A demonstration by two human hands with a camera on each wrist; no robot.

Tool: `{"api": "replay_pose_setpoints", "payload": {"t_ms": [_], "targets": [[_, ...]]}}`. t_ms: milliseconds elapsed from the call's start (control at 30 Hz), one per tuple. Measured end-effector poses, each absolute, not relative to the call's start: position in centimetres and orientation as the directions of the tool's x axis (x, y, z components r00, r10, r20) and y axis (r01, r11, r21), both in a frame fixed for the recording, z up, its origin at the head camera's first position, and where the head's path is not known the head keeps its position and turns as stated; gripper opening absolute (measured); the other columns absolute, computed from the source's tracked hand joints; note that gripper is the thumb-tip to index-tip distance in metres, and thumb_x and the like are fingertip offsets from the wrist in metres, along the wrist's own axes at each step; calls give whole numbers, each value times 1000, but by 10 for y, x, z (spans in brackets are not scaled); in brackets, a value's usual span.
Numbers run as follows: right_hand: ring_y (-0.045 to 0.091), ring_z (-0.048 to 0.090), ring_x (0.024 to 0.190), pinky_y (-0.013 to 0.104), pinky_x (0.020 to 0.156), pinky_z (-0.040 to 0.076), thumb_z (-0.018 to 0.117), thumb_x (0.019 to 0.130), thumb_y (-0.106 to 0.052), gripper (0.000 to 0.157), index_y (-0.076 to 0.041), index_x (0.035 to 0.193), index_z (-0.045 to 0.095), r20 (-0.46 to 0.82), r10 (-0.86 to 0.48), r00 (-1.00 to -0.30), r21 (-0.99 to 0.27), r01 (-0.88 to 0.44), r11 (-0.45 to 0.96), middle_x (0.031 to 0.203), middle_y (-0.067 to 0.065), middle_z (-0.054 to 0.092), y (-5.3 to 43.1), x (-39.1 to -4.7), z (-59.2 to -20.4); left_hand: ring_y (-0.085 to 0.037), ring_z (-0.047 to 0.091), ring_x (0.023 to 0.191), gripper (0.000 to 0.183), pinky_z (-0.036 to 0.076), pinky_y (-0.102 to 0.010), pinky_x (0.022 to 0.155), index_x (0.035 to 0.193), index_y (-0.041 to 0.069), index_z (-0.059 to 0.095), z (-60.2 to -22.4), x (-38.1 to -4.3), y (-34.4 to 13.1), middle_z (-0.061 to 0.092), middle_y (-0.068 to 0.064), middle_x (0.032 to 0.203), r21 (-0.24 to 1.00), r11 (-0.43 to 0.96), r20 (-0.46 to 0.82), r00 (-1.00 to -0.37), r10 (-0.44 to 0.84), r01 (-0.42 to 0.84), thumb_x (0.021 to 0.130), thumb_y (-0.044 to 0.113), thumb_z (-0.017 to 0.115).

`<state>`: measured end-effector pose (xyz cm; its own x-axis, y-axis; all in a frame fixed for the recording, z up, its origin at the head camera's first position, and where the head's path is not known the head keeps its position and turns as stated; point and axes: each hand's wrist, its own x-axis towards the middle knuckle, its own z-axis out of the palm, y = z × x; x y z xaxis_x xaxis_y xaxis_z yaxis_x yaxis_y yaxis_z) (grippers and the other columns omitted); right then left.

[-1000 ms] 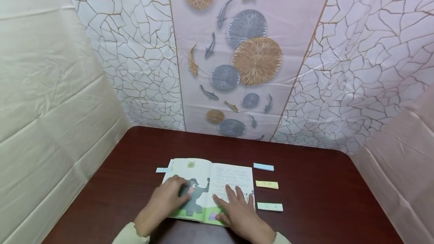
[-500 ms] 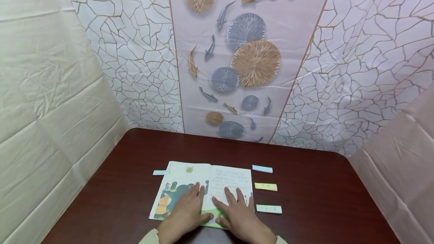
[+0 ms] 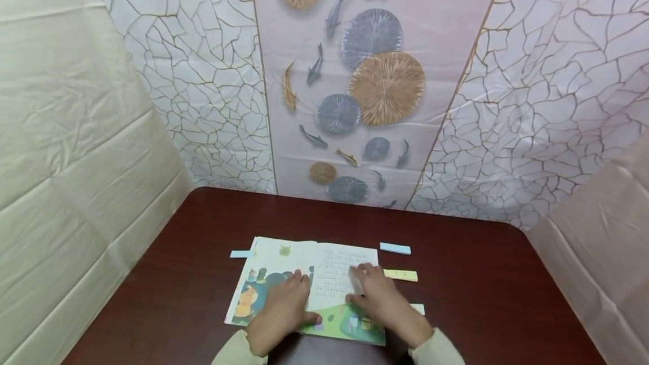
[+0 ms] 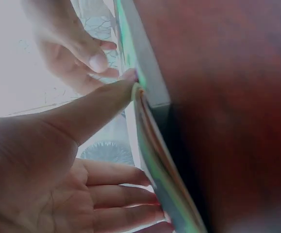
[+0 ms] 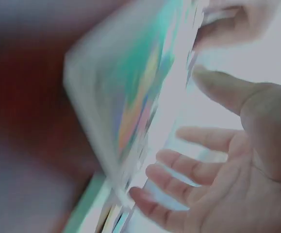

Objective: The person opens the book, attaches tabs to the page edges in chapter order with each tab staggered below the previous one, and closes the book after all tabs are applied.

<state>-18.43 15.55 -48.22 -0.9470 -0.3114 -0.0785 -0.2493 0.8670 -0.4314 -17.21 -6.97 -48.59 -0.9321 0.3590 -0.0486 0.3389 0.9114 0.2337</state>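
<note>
An illustrated book (image 3: 332, 275) lies spread on the table, a picture page on the left and lines of print on the right. My left hand (image 3: 284, 304) rests on the left page near the fold, its thumb reaching across onto the lower right page. In the left wrist view, the fingers (image 4: 125, 196) of that hand lie fairly straight against the page. Over the right page is my right hand (image 3: 377, 294), its fingers spread and slightly bent. The right wrist view shows those fingers (image 5: 189, 167) apart from the blurred page, holding nothing.
A blue paper strip (image 3: 241, 254) sticks out from the book's left edge. To the right lie a blue strip pad (image 3: 395, 248), a yellow one (image 3: 401, 275) and a green one (image 3: 418, 308), partly behind the right hand. The dark red table (image 3: 481, 275) meets patterned cloth at the back.
My left hand has moved right across the left page to the fold, and that page's picture has changed from an elephant. My right hand has shifted up and right, lifting off the page.
</note>
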Motion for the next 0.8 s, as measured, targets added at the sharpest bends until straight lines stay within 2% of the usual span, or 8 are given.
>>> {"api": "replay_pose_setpoints", "payload": {"t_ms": [133,267,333,533,700,800], "targets": [[40,46,131,61,107,43,85,92,-31,75,0,152,52,-92,-262,-961,-410,-204,889,145,23,52,174,-219,-482,-33,68,94,76,58,-49,71,112,-4,70,-479,-175,-64,70,-22,113,175,931,-69,-939,337,321,68,53,97],[39,44,128,59,104,42,86,90,-39,84,-2,156,49,-76,-316,-946,-372,-267,889,147,23,49,189,-243,-487,-29,65,85,71,56,-48,69,103,-1,70,-477,-175,-62,68,-17,101,154,938,-95,-941,326,309,67,54,97],[40,42,130,60,106,40,86,89,-41,84,-4,156,50,-89,-338,-937,-369,-284,885,150,23,47,193,-251,-488,-30,66,88,73,57,-48,70,106,-1,70,-477,-175,-61,69,-18,104,149,939,-102,-940,325,309,67,54,97],[42,38,140,62,109,35,84,91,-39,73,-9,152,57,-108,-339,-934,-322,-290,901,158,21,44,192,-255,-488,-31,69,92,73,57,-48,71,106,0,70,-479,-173,-61,71,-20,111,139,931,-64,-935,349,338,67,56,96],[44,40,141,67,110,35,80,95,-36,66,-8,151,59,-71,-351,-934,-254,-323,912,155,23,48,185,-246,-487,-33,70,93,74,58,-49,72,107,0,70,-479,-173,-62,71,-20,113,133,932,-55,-937,346,336,67,57,96],[42,46,136,68,108,38,80,96,-33,64,-6,150,58,-37,-362,-932,-240,-343,908,147,21,54,182,-242,-486,-34,69,94,76,58,-50,73,110,-1,70,-478,-174,-62,70,-20,112,144,932,-65,-937,343,332,68,56,96]]}}
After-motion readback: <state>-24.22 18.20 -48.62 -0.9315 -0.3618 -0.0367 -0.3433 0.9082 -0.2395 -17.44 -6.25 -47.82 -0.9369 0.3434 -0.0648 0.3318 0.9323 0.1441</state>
